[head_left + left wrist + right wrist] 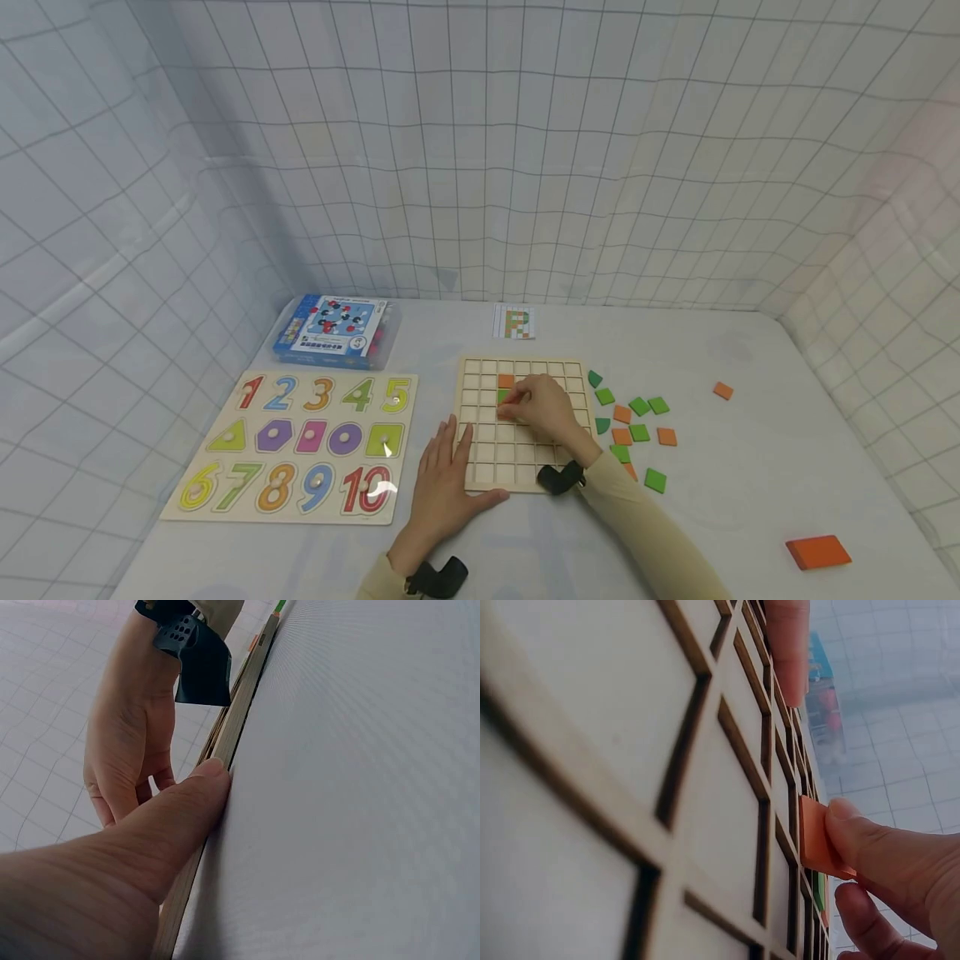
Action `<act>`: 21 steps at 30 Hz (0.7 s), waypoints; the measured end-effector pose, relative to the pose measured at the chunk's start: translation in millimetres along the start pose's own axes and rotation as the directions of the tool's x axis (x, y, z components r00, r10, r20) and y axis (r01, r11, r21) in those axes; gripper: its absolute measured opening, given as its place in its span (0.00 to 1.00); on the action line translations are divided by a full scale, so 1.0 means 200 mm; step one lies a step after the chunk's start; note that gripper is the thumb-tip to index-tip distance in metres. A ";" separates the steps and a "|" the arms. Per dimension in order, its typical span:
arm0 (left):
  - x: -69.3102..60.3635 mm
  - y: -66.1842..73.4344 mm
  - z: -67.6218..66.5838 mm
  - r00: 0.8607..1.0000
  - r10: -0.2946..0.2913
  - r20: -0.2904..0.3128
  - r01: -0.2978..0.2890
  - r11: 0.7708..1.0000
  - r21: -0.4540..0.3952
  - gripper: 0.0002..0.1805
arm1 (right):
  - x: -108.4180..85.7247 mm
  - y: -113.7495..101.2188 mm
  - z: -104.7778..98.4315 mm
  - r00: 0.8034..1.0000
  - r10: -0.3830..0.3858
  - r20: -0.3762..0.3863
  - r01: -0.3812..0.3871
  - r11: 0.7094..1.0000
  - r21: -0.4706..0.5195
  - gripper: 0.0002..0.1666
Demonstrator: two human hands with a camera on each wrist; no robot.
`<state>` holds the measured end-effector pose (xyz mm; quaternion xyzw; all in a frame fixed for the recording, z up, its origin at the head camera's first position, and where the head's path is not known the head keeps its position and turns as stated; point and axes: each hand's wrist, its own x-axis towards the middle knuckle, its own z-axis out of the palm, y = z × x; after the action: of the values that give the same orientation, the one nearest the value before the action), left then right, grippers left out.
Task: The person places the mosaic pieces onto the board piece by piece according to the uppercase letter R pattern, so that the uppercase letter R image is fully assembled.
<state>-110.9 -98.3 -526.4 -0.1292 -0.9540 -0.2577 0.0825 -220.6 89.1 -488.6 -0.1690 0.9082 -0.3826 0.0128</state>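
A wooden grid board [483, 472] lies flat on the table. An orange square tile [819, 838] is pinched between the thumb and a finger of my right hand [546, 407], tilted at the grid. Just beyond it, an orange tile [506, 381] and a green tile [502, 395] sit in neighbouring cells of one column. My left hand [444, 490] rests at the board's near left corner with its fingers extended. In the left wrist view, the left thumb [184, 806] touches the board's edge. The right hand covers several cells in the head view.
Right of the board lie loose green tiles [656, 480], orange tiles [667, 437] and dark green pieces [595, 378]. A pattern card [513, 322] lies behind it. Left are a number puzzle [292, 450] and a blue-labelled box [337, 329]. An orange block [819, 552] lies near right.
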 end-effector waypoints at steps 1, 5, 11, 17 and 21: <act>0.00 0.00 0.00 1.000 -0.001 0.002 0.001 1.000 0.001 0.58 | 0.00 0.00 0.00 1.000 -0.001 0.001 0.001 1.000 -0.007 0.07; 0.00 0.01 0.00 1.000 0.006 -0.009 -0.006 1.000 0.001 0.58 | 0.00 0.00 0.00 1.000 -0.010 0.011 0.010 1.000 -0.027 0.07; 0.00 0.00 0.00 0.998 0.037 -0.059 -0.037 0.999 0.005 0.57 | 0.00 0.00 0.00 1.000 -0.004 0.003 0.004 0.996 -0.084 0.09; 0.00 0.00 0.00 1.000 0.015 -0.027 -0.015 1.000 0.004 0.58 | -0.01 -0.02 -0.01 1.000 -0.007 0.008 0.008 0.992 -0.129 0.08; 0.00 0.00 0.00 1.000 0.005 -0.004 -0.005 1.000 -0.003 0.57 | -0.01 -0.02 -0.01 0.999 -0.029 0.017 0.031 0.988 -0.153 0.07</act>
<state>-110.9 -98.4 -525.7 -0.1313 -0.9530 -0.2594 0.0850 -217.8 88.5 -484.5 -0.1858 0.9322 -0.3107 0.0007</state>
